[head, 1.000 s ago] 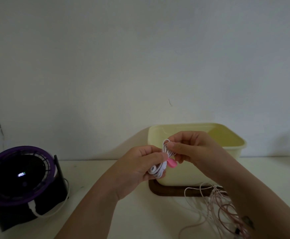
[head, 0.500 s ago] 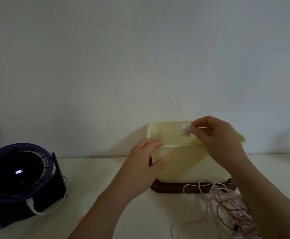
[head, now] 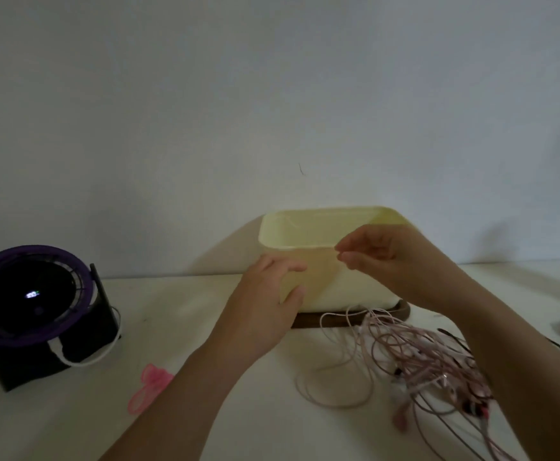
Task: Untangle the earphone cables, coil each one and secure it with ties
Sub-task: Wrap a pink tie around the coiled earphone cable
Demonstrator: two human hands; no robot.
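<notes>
A person's left hand (head: 268, 307) hovers at the front wall of a cream bin (head: 308, 216), its grip wide and empty. The right hand (head: 385, 257) hangs at the bin's near rim, its grip loose, with nothing visible in it. Tangled pink earphone cables (head: 418, 357) lie on the pale surface (head: 188, 311) under the right forearm. Pink ties (head: 150, 385) lie left of the left forearm.
</notes>
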